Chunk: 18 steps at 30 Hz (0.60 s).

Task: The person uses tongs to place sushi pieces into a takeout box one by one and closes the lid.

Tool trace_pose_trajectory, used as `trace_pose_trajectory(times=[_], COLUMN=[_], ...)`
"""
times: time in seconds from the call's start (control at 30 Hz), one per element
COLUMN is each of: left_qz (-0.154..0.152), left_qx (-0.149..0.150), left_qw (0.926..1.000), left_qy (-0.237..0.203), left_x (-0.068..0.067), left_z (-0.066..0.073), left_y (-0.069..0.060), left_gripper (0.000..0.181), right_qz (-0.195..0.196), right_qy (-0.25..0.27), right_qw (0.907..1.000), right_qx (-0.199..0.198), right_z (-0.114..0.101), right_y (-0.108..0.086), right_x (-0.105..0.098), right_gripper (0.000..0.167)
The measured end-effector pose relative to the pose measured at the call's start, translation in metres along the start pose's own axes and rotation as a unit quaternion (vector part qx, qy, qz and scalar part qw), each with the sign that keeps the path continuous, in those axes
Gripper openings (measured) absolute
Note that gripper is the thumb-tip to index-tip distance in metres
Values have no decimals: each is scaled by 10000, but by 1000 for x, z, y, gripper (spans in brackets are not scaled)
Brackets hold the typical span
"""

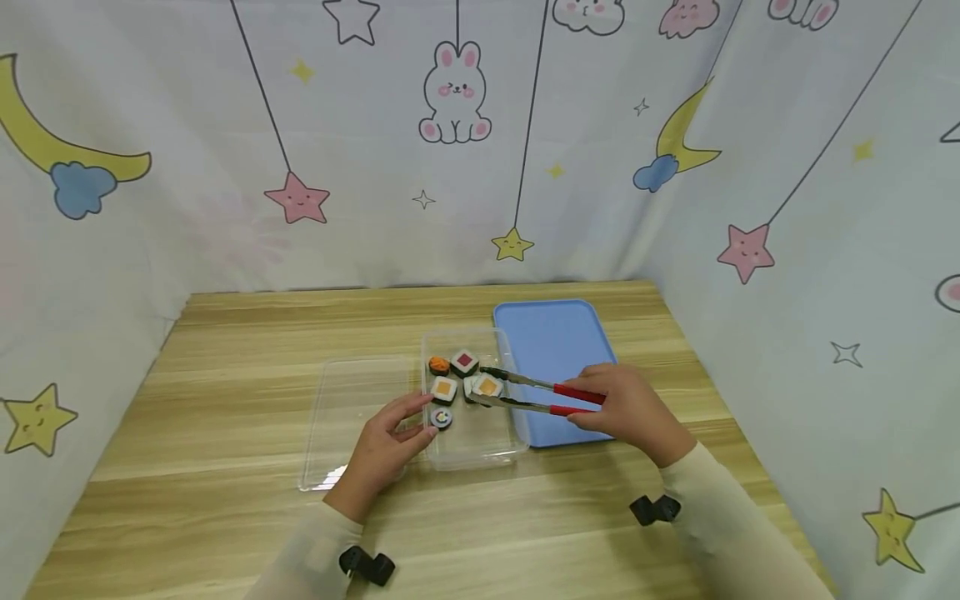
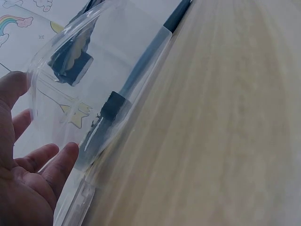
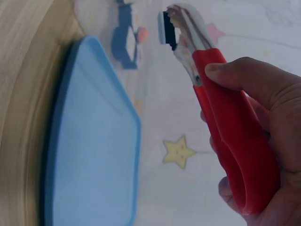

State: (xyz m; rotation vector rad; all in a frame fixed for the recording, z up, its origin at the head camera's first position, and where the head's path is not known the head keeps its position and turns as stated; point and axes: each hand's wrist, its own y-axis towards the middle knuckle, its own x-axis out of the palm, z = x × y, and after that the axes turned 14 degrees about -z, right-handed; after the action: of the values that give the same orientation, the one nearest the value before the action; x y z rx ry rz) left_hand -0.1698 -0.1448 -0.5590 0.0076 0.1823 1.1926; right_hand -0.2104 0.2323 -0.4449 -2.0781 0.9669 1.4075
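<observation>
My right hand holds tongs by their red handles. The metal tips are around a toy sushi roll with a yellow-orange centre, and the right wrist view shows a dark-and-white piece between them. Below is a clear plastic container with several more sushi pieces, including a red-centred roll, an orange-topped piece, an orange-centred roll and a small round roll. Fingertips of my left hand touch the container's left wall, fingers loosely bent.
Right of the container lies a blue tray, partly behind the tongs and right hand. To the left, a clear flat lid lies on the wood-grain table. A patterned white curtain surrounds the table at the back and sides.
</observation>
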Motion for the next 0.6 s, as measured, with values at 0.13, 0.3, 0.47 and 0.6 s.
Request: trace_pose_trajectory(times=[0.13, 0.3, 0.47, 0.6], left_qz=[-20, -30, -25, -21], left_qx=[50, 87, 163, 137], left_qw=[10000, 10000, 9999, 9999], left_qy=[-43, -2, 47, 46], left_x=[1, 0, -1, -1], left_z=[-1, -2, -3, -2], left_y=[1, 1, 0, 0], left_gripper=[51, 51, 51, 51], right_qz=[-402, -818, -1050, -1112], right_qy=[-213, -334, -694, -1179], right_qw=[9986, 9957, 9910, 9852], right_qx=[-267, -293, -445, -564], right_z=[-7, -14, -22, -30], right_y=[17, 32, 44, 53], right_x=[5, 6, 1, -4], right_gripper=[36, 30, 28, 25])
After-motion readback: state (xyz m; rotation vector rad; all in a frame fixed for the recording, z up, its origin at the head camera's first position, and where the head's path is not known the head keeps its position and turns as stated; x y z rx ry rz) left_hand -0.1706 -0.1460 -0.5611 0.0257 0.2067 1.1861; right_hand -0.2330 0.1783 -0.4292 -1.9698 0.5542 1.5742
